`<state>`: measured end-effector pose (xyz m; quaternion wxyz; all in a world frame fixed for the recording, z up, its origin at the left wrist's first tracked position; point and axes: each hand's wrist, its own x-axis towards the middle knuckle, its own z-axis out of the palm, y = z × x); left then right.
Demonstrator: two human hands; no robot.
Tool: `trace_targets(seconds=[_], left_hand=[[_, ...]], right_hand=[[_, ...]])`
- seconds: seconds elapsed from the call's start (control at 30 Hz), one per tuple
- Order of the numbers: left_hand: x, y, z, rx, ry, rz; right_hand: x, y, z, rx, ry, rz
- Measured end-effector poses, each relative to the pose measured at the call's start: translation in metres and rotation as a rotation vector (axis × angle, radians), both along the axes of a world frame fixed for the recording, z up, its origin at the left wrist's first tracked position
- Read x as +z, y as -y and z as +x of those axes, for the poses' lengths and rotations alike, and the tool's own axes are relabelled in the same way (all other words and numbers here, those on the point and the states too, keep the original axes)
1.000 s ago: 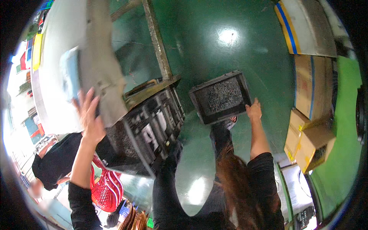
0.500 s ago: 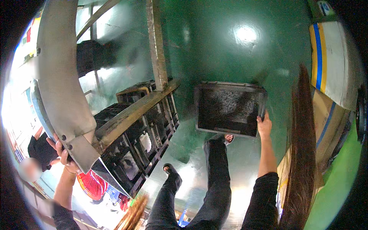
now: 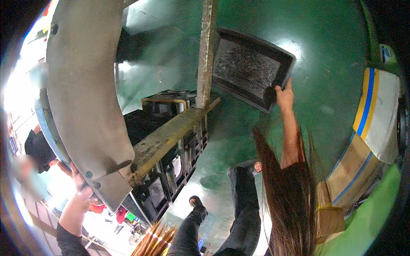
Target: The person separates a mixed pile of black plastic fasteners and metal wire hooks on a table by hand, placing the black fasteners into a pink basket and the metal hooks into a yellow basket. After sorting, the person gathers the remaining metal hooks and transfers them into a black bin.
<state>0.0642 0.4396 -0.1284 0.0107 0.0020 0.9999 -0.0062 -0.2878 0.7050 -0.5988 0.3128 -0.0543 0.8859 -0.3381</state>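
Observation:
My right hand [image 3: 285,98] is closed on the near right corner of a shallow black plastic tray [image 3: 243,64]. Held out ahead over the green floor, the tray is tilted, and its left end passes behind a metal post [image 3: 207,51]. Its inside looks dark and speckled. At the lower left, my left hand [image 3: 80,183] curls round the edge of a grey metal workbench [image 3: 85,85], near its bolted end. Black plastic crates [image 3: 147,123] stand beneath the bench, behind a worn crossbar [image 3: 179,128].
Cardboard boxes [image 3: 352,166] and a white box with blue and yellow stripes [image 3: 378,115] line the right side, beside a green surface [image 3: 371,222]. Another person in dark clothes [image 3: 38,149] is at far left. Long hair hangs across my right arm.
My right hand has carried the tray forward and left, turning it so its left end is behind the post. My left hand stays on the bench edge. The view has shifted.

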Motion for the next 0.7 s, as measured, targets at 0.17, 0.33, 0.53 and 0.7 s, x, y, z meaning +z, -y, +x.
trace_targets(seconds=[0.17, 0.33, 0.53, 0.7], left_hand=[[0.019, -0.007, -0.018, -0.017, 0.067, 0.015], [0.018, -0.008, -0.023, -0.016, 0.07, 0.073], [0.014, -0.011, -0.054, -0.065, 0.106, 0.214], [0.013, -0.007, -0.048, -0.087, -0.042, 0.276]], right_hand=[[-0.025, 0.092, 0.052, 0.247, 0.095, 0.001], [-0.03, 0.097, 0.098, 0.298, 0.157, -0.166], [0.036, -0.162, 0.213, 0.822, 0.334, 0.203], [0.279, -0.161, 0.277, 0.354, 0.673, -0.21]])
